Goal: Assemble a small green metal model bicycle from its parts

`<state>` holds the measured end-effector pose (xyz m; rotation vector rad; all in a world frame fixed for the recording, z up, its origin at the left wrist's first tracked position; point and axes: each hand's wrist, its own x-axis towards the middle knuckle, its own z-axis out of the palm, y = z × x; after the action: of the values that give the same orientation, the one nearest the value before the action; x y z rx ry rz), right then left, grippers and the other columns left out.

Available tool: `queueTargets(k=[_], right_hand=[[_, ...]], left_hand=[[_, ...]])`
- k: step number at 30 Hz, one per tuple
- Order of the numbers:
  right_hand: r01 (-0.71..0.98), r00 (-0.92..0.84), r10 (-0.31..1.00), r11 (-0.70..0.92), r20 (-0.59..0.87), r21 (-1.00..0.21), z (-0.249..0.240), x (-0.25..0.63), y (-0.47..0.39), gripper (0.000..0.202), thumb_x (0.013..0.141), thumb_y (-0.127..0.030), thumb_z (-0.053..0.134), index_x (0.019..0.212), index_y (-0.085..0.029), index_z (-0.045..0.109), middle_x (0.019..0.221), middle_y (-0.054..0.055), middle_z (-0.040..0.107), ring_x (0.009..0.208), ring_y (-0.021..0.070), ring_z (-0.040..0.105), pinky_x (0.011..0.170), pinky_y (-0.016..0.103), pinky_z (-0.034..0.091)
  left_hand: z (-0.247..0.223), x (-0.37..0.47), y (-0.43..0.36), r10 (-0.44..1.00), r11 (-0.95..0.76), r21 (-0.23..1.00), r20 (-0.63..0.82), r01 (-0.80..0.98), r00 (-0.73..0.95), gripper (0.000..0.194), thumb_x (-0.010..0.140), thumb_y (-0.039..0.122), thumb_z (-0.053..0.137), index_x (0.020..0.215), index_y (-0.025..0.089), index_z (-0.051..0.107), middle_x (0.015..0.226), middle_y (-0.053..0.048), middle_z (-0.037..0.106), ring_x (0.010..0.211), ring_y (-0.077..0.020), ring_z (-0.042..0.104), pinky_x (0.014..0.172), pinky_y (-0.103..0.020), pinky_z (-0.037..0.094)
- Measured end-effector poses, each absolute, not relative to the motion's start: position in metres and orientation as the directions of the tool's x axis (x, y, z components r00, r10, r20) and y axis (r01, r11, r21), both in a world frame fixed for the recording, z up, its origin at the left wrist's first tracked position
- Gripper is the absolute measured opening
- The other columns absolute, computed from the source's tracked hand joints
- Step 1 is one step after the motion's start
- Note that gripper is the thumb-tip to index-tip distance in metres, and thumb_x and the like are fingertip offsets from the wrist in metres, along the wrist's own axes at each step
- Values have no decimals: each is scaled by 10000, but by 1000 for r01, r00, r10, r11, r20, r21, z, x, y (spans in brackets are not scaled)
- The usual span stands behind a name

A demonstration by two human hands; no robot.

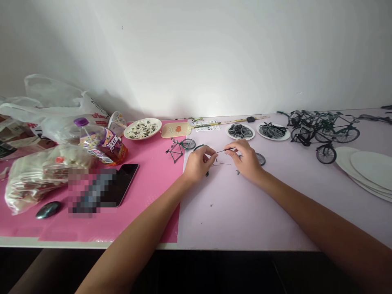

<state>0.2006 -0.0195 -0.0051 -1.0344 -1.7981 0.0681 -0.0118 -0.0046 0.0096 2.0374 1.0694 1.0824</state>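
Over the middle of the table, my left hand (197, 164) and my right hand (245, 159) each pinch one end of a thin dark rod (220, 151), which spans the gap between them. What kind of part it is I cannot make out. Small thin pieces lie on the table below the fingers, partly hidden. Behind my right hand a small spoked wheel (261, 159) shows in part. To the left of my left hand stands a miniature bicycle frame (175, 153) with one wheel (188, 144) attached.
Plates of wheels (241, 131) and dark parts (272, 131) stand at the back. Several model bicycles (326, 128) and stacked white plates (373, 171) are at right. A bowl (143, 129), bottle (99, 143), phone (128, 179) and plastic bags (58, 118) occupy the left.
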Motion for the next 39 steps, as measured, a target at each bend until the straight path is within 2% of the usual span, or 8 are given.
queueTargets(k=[9, 19, 25, 30, 32, 36, 39], right_hand=[[642, -156, 645, 642, 748, -420, -4, 203, -18, 147, 1025, -277, 574, 948, -287, 700, 926, 58, 731, 949, 291, 625, 899, 486, 507], [648, -172, 673, 627, 719, -432, -4, 205, -16, 210, 1041, -344, 541, 895, -282, 678, 905, 63, 712, 941, 296, 608, 895, 487, 495], [639, -216, 671, 647, 709, -417, -2, 206, -17, 313, 1076, -362, 455, 803, -269, 577, 814, 56, 668, 860, 270, 579, 843, 462, 486], [633, -231, 732, 614, 641, -472, -2, 206, -19, 398, 1093, -426, 409, 736, -268, 487, 733, 44, 599, 851, 269, 576, 817, 443, 491], [625, -243, 762, 596, 600, -503, -3, 207, -20, 372, 1096, -439, 410, 781, -265, 504, 775, 44, 607, 887, 266, 591, 826, 430, 497], [602, -226, 819, 543, 527, -585, -8, 209, -21, 216, 1081, -467, 460, 1068, -266, 540, 1082, 72, 644, 1028, 251, 620, 874, 403, 513], [589, -215, 854, 501, 474, -635, -10, 209, -22, 208, 1087, -460, 444, 1086, -264, 514, 1094, 64, 628, 991, 231, 627, 844, 380, 510]], left_hand=[[9, -13, -4, 849, -505, 783, 374, 363, 373, 141, 963, 328, 676, 939, 190, 692, 783, -20, 735, 579, -117, 603, 580, -255, 456], [7, -13, -5, 851, -482, 810, 342, 334, 399, 170, 959, 361, 685, 921, 195, 677, 618, 18, 662, 521, -127, 612, 549, -245, 457], [7, -13, -6, 838, -485, 822, 337, 299, 430, 193, 954, 368, 705, 910, 182, 687, 627, 9, 677, 536, -133, 653, 539, -231, 460], [7, -13, -5, 835, -498, 816, 359, 294, 416, 210, 953, 381, 706, 908, 177, 693, 633, -3, 682, 545, -140, 664, 538, -235, 467], [7, -14, -4, 835, -503, 809, 364, 304, 413, 206, 953, 379, 707, 912, 177, 697, 627, -2, 679, 539, -138, 656, 544, -237, 471], [9, -15, -5, 828, -519, 792, 373, 322, 418, 170, 959, 342, 696, 907, 180, 701, 609, 7, 665, 526, -128, 636, 562, -238, 474], [12, -15, -6, 822, -531, 781, 380, 329, 424, 154, 962, 315, 690, 897, 176, 698, 605, 12, 658, 522, -122, 626, 565, -231, 467]])
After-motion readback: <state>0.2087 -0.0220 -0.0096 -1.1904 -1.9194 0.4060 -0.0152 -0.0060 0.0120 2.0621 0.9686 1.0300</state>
